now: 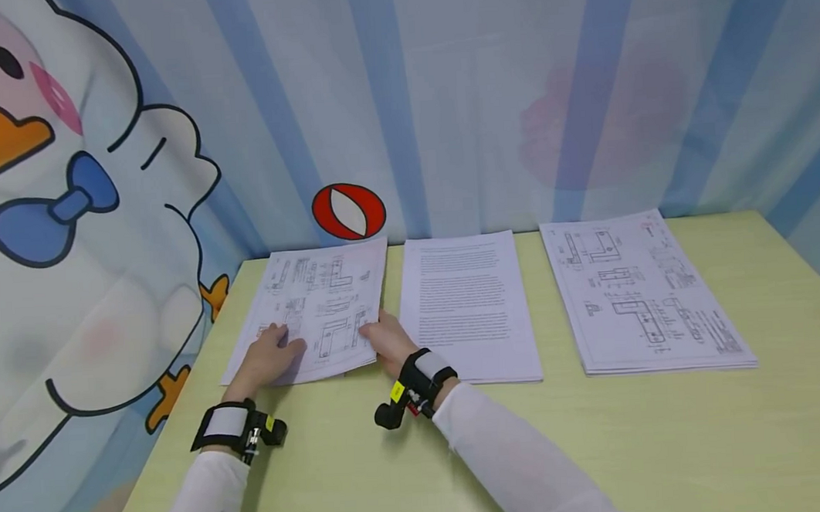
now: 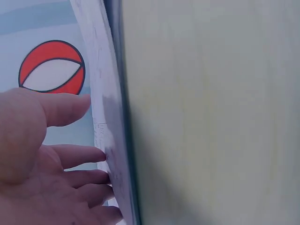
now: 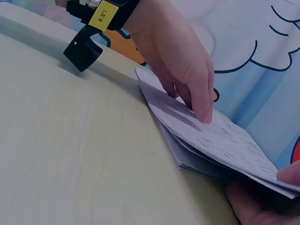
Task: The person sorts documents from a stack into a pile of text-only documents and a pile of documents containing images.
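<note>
On the left of the table lies a stack of paper sheets (image 1: 335,291) printed with technical drawings. My right hand (image 1: 390,344) pinches the stack's lower right edge, thumb on top and fingers underneath. That edge is raised in the right wrist view, where upper sheets (image 3: 206,133) stand apart from those below. My left hand (image 1: 269,358) rests on the lower left part of the stack with its fingertips. In the left wrist view its fingers (image 2: 84,154) are extended and spread, touching the paper surface.
A stack of text pages (image 1: 462,300) lies just right of my right hand. Farther right is another stack of drawings (image 1: 635,298). The pale yellow table (image 1: 705,434) ends at a striped, cartoon-printed curtain (image 1: 473,129) behind and on the left.
</note>
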Demonstrator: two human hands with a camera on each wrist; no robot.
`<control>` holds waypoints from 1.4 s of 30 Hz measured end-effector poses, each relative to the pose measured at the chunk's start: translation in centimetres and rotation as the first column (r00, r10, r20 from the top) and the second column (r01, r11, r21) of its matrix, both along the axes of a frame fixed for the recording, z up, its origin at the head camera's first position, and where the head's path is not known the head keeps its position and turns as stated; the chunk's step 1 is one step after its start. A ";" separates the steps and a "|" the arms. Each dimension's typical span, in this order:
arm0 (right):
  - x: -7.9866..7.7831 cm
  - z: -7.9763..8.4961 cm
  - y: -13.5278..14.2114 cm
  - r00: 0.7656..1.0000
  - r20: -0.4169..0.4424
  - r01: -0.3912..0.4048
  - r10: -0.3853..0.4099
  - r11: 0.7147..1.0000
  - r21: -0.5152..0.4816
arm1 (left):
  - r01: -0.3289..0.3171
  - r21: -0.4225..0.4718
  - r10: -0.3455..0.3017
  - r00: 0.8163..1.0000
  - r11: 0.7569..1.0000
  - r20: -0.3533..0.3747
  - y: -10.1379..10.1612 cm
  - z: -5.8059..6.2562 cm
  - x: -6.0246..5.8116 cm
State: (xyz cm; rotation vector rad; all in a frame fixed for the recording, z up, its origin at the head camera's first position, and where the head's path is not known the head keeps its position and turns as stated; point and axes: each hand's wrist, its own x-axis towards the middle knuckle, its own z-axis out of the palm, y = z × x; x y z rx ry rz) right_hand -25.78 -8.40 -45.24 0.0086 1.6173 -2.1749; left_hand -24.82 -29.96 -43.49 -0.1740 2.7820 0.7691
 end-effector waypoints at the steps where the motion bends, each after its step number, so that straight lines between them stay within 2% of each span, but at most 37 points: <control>1: 0.1 0.0 0.1 1.000 -0.008 0.017 -0.017 0.999 0.028 | -0.001 0.005 0.001 1.000 1.000 -0.002 0.2 0.0 0.1; 4: 0.3 0.0 0.3 0.997 -0.022 0.069 -0.067 0.994 0.088 | -0.009 0.018 0.009 1.000 1.000 -0.006 0.7 0.1 0.4; 10: 0.4 0.7 1.1 0.993 0.008 0.116 -0.117 0.990 0.079 | -0.026 0.075 0.028 0.999 0.997 -0.028 1.2 0.1 0.2; 13: 0.3 1.1 1.9 0.993 0.019 0.116 -0.117 0.992 0.054 | -0.049 0.139 0.056 0.997 0.989 -0.048 1.3 -0.2 -0.2; 16: 0.2 1.4 3.2 0.993 0.009 0.115 -0.116 0.993 0.029 | -0.098 0.257 0.121 0.990 0.961 -0.078 2.0 -0.2 -0.4; 18: 0.1 1.6 4.3 0.992 0.005 0.124 -0.124 0.992 0.030 | -0.140 0.342 0.180 0.980 0.929 -0.087 2.7 0.0 -0.4; 21: 0.1 1.9 6.1 0.988 0.016 0.153 -0.154 0.987 0.047 | -0.176 0.479 0.240 0.968 0.860 -0.074 4.3 0.6 -0.4; 23: 0.2 2.2 7.2 0.985 0.018 0.171 -0.173 0.984 0.058 | -0.180 0.561 0.257 0.964 0.808 -0.060 5.3 1.0 -0.3; 25: 0.2 2.4 8.3 0.981 0.012 0.190 -0.191 0.980 0.066 | -0.179 0.643 0.267 0.963 0.744 -0.041 6.3 1.3 -0.2; 30: 0.6 2.8 10.6 0.977 -0.019 0.215 -0.214 0.972 0.100 | -0.194 0.819 0.296 0.955 0.539 0.031 8.4 1.7 0.4; 32: 0.7 3.0 11.5 0.976 -0.028 0.217 -0.216 0.970 0.111 | -0.177 0.859 0.284 0.958 0.481 0.038 9.2 1.7 0.5; 34: 0.9 3.1 12.5 0.975 -0.043 0.220 -0.216 0.968 0.120 | -0.142 0.871 0.264 0.964 0.469 0.015 9.9 1.6 0.6; 39: 1.4 3.8 15.3 0.972 -0.114 0.223 -0.206 0.962 0.160 | -0.019 0.878 0.193 0.978 0.477 -0.083 12.1 1.7 0.7; 42: 1.7 4.3 17.2 0.970 -0.158 0.216 -0.186 0.955 0.202 | 0.040 0.883 0.153 0.980 0.467 -0.125 13.6 1.9 0.7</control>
